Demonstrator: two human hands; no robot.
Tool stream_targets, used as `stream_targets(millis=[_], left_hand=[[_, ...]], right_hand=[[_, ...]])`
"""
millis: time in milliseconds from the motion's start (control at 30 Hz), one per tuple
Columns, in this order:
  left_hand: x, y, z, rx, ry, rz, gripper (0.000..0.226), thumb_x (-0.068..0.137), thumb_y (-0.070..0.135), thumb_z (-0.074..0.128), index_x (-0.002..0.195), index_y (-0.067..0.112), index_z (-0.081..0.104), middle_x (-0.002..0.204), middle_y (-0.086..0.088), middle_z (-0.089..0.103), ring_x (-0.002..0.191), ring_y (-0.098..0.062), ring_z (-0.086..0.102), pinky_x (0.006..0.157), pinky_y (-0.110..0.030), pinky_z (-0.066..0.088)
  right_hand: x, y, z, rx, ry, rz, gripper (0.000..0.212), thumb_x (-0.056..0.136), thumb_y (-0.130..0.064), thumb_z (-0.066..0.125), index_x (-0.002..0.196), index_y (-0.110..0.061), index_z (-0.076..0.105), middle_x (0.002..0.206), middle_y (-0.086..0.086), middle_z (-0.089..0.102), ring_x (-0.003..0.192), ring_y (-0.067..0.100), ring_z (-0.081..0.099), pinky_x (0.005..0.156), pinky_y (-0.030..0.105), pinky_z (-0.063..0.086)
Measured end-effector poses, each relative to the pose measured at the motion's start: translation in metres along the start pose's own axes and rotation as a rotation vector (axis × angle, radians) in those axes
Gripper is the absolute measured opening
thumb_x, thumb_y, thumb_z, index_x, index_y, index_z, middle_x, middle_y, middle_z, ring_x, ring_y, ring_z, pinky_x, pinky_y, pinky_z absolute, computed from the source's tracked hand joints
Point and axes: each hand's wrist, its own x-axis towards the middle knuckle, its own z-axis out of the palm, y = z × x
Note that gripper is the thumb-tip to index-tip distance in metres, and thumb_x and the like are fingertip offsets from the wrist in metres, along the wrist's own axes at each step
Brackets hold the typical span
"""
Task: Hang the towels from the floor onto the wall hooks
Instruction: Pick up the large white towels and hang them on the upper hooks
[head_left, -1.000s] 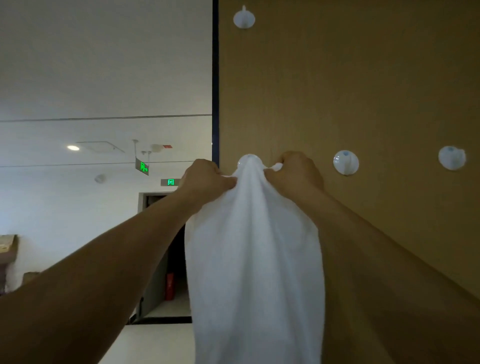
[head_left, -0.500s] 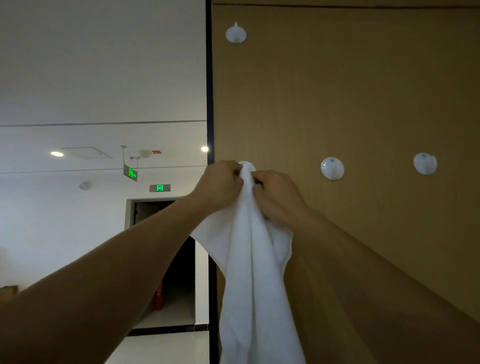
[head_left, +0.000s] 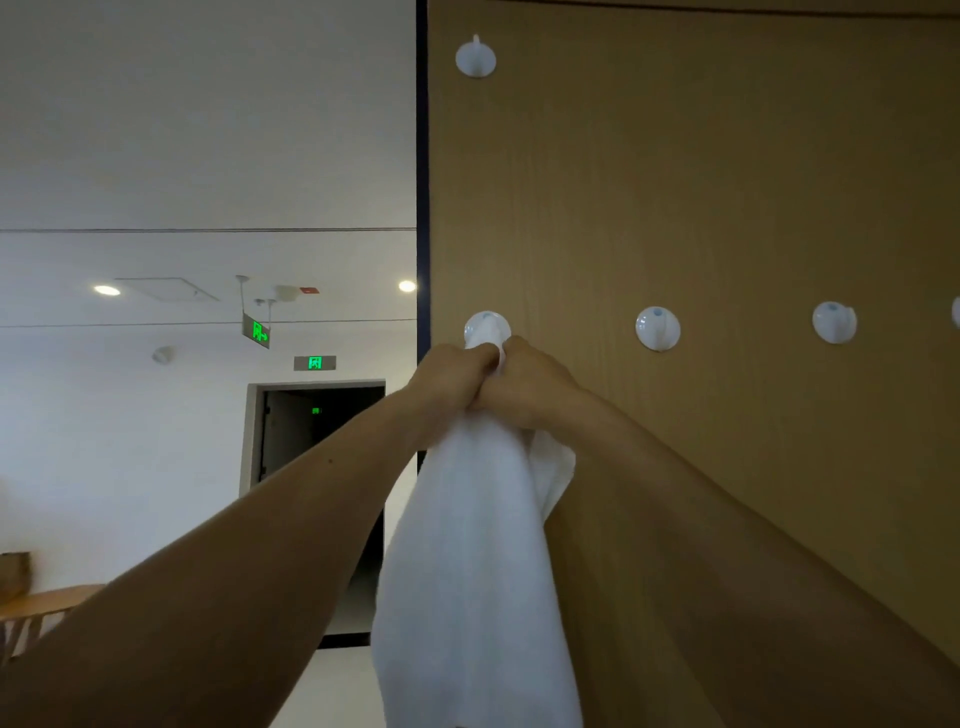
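A white towel (head_left: 472, 561) hangs down in front of the brown wooden wall panel (head_left: 701, 182), bunched at its top. My left hand (head_left: 449, 376) and my right hand (head_left: 530, 382) grip that bunched top side by side, knuckles touching, just below a round white wall hook (head_left: 485, 325). A strip of towel runs up between my hands onto this hook. Whether the towel is caught on the hook cannot be told.
Bare white hooks sit on the panel: one high up (head_left: 475, 58), two to the right (head_left: 657, 328) (head_left: 834, 322). Left of the panel's dark edge (head_left: 422, 182) lie a white room, a dark doorway (head_left: 317, 431), green exit signs and a wooden table (head_left: 41, 603).
My hands have closed together from either side of the hook and dropped slightly below it, gathering the spread towel top into a narrow bunch.
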Motion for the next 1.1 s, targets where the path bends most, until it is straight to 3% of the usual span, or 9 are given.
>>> stream_targets(millis=[100,200,333,433,533,633,767,933,1100], left_hand=[[-0.009,-0.015,0.007,-0.288,0.003,-0.026,0.029,0.089,0.031,0.054,0.103,0.009,0.066,0.100,-0.011,0.068,0.093,-0.024,0.065,0.086,-0.040,0.053],[-0.020,-0.037,0.020,-0.377,0.117,0.092,0.022,0.093,0.033,0.052,0.089,0.014,0.063,0.088,-0.005,0.065,0.083,-0.017,0.063,0.072,-0.032,0.050],[-0.030,-0.066,0.023,-0.294,0.121,0.165,0.025,0.092,0.045,0.055,0.085,0.022,0.060,0.086,0.001,0.065,0.080,-0.012,0.063,0.064,-0.024,0.046],[-0.039,-0.083,0.020,-0.368,-0.017,0.068,0.029,0.083,0.056,0.062,0.088,0.028,0.064,0.080,0.009,0.072,0.073,-0.008,0.069,0.056,-0.017,0.050],[-0.050,-0.102,0.021,-0.378,-0.073,0.038,0.033,0.079,0.062,0.063,0.093,0.032,0.064,0.080,0.016,0.072,0.073,-0.003,0.069,0.057,-0.014,0.049],[-0.061,-0.110,0.020,-0.397,-0.072,0.023,0.031,0.081,0.061,0.061,0.097,0.035,0.062,0.087,0.013,0.071,0.078,-0.006,0.069,0.062,-0.017,0.049],[-0.086,-0.133,0.015,-0.311,-0.161,0.013,0.021,0.086,0.055,0.059,0.094,0.036,0.060,0.092,0.012,0.069,0.081,-0.004,0.067,0.061,-0.014,0.049],[-0.123,-0.174,0.015,-0.327,-0.308,-0.097,0.045,0.091,0.048,0.057,0.123,0.016,0.059,0.111,-0.003,0.068,0.100,-0.022,0.065,0.090,-0.041,0.054],[-0.173,-0.215,0.020,-0.324,-0.446,-0.233,0.048,0.083,0.051,0.067,0.120,0.022,0.061,0.107,0.004,0.071,0.095,-0.013,0.068,0.080,-0.027,0.057]], right_hand=[[-0.009,0.015,0.009,0.394,-0.010,0.038,0.058,0.075,-0.034,0.071,0.127,-0.016,0.053,0.116,0.004,0.064,0.107,0.023,0.062,0.095,0.042,0.052],[-0.025,0.023,0.037,0.768,0.002,0.175,0.042,0.090,-0.035,0.065,0.123,-0.010,0.056,0.124,0.012,0.061,0.116,0.028,0.059,0.103,0.044,0.046],[-0.048,0.032,0.050,0.973,0.088,0.332,0.050,0.087,-0.036,0.070,0.125,-0.006,0.058,0.122,0.013,0.062,0.112,0.029,0.062,0.102,0.047,0.047],[-0.061,0.042,0.042,0.900,0.021,0.272,0.035,0.084,-0.032,0.074,0.112,-0.013,0.065,0.111,0.001,0.070,0.102,0.017,0.066,0.100,0.043,0.050],[-0.075,0.033,0.051,0.970,0.284,0.245,0.046,0.079,-0.028,0.078,0.120,-0.014,0.061,0.119,-0.002,0.063,0.116,0.020,0.059,0.101,0.039,0.047],[-0.094,0.041,0.062,0.643,0.130,0.194,0.044,0.065,-0.058,0.081,0.101,-0.043,0.060,0.099,-0.018,0.067,0.101,0.008,0.067,0.081,0.029,0.053],[-0.132,0.061,0.071,0.333,0.081,0.219,0.045,0.059,-0.088,0.060,0.095,-0.062,0.054,0.092,-0.035,0.065,0.080,-0.015,0.062,0.062,0.005,0.046],[-0.181,0.070,0.083,0.207,-0.021,0.383,0.089,0.064,-0.095,0.037,0.129,-0.037,0.055,0.106,-0.014,0.061,0.084,0.003,0.059,0.066,0.016,0.040],[-0.238,0.074,0.079,0.282,-0.003,0.482,0.068,0.064,-0.094,0.040,0.104,-0.044,0.061,0.107,-0.017,0.068,0.090,-0.001,0.064,0.076,0.019,0.048]])
